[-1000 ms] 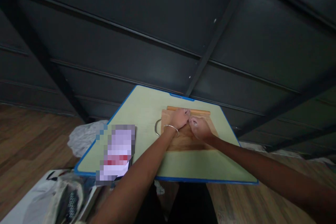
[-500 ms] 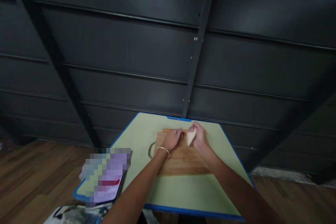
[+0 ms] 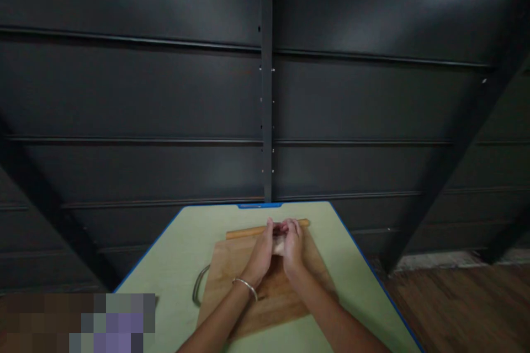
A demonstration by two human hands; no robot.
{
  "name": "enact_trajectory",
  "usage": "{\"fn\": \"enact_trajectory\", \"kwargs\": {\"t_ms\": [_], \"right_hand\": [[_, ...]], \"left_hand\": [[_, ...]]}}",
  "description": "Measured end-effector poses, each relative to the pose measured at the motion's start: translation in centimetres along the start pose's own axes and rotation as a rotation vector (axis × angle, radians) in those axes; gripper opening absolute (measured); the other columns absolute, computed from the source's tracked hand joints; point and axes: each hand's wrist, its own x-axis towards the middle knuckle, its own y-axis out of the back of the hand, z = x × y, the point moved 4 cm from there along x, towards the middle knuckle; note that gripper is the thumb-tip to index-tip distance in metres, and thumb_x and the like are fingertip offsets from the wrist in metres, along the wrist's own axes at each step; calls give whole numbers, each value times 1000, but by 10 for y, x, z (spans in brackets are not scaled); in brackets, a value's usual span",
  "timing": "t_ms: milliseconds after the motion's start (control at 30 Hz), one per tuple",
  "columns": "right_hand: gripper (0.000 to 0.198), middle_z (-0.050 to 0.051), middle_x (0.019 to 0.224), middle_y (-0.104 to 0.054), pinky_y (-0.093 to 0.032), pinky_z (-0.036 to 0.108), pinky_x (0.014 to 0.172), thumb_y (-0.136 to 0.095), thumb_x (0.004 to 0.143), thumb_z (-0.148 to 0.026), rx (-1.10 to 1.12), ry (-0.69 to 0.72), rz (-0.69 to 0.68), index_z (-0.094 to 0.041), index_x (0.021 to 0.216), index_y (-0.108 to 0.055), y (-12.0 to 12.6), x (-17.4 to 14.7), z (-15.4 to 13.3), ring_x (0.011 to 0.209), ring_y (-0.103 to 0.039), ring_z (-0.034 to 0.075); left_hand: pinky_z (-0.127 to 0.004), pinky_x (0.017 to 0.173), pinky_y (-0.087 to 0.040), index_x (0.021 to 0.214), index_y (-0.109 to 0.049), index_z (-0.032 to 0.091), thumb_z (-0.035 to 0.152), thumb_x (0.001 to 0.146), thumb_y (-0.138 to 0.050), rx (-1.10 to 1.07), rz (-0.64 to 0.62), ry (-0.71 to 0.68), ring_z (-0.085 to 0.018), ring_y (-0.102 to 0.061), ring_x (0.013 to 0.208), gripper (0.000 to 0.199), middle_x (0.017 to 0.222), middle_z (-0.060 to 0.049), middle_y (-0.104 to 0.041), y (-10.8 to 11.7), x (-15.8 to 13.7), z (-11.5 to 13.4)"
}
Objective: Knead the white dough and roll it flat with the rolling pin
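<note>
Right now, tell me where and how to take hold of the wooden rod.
Probably best from above, gripping across the left stretch of the wooden rod. It is slim and lies sideways along the far edge of the cutting board; that left end is uncovered, while the left hand and right hand hide part of its length.

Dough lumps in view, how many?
1. The pale dough lump is between the left hand and the right hand, over the wooden board. The hands cover part of that spot, so more could be hidden.
</note>
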Motion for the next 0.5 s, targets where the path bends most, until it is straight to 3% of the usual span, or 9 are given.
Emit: {"fn": "enact_trajectory", "kwargs": {"t_ms": [133, 233, 367, 500], "right_hand": [[34, 7, 98, -62, -60, 34, 77, -35, 104, -61, 96, -14, 100, -29, 104, -45, 5, -6, -11, 88, -68, 24], [33, 4, 97, -59, -59, 36, 84, -38, 106, -63, 136, -27, 48, -30, 105, -44, 4, -14, -27, 91, -67, 23], [26, 5, 104, -60, -55, 38, 94, -36, 111, -54, -1, 99, -55, -30, 113, -47, -3, -30, -54, 99, -63, 23], [25, 8, 108, -60, -49, 44, 100, -34, 112, -45, -212, 296, -120, -28, 107, -52, -8, -42, -79, 103, -58, 25]], "left_hand": [[-47, 128, -38, 123, -80, 24, 84, 98, -38, -97, 11, -23, -30, -64, 137, 77, 140, -12, -74, -11, -13, 0], [-45, 127, -40, 133, -76, 25, 83, 96, -45, -218, 53, 4, -29, -59, 144, 76, 149, -11, -68, -9, -22, 5], [-45, 116, -52, 129, -75, 23, 84, 96, -43, -286, 108, -10, -30, -69, 130, 76, 137, -11, -76, -2, -27, 13], [-42, 115, -50, 119, -76, 19, 77, 103, -29, -72, 161, -47, -29, -70, 124, 76, 125, -11, -79, 5, -22, 16]]}}
